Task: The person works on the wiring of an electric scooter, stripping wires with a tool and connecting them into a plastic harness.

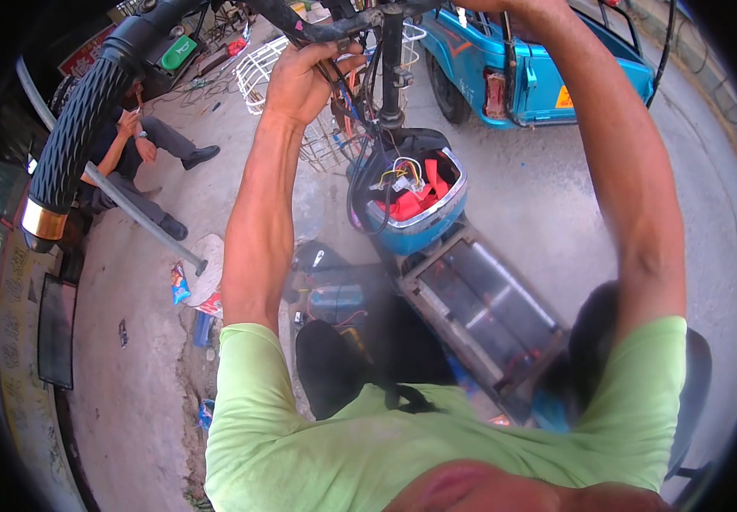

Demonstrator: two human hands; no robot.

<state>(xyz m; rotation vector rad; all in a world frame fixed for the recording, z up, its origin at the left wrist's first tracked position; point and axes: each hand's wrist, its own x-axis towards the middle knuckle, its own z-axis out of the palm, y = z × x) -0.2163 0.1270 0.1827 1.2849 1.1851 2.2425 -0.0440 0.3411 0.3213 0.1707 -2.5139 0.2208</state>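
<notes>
My left hand (302,84) is raised to the underside of the handlebar (334,31) of an electric scooter, its fingers closed round a bundle of wires (349,107). Only a sliver of my right hand (492,4) shows at the top edge, close to the right part of the bar; its fingers are out of sight. Between my arms stands the black steering column (392,72). Below it, the blue front housing (424,235) is uncovered, with red tape (419,200) and loose connectors (404,181) inside. A black ribbed grip (74,128) fills the upper left.
Batteries sit in the open floor frame (488,299) of the scooter. A white wire basket (262,72) is at the front. Beyond it stands a blue three-wheeled vehicle (547,81). Another person (129,158) sits at the left, near a round base with a metal pole (146,209).
</notes>
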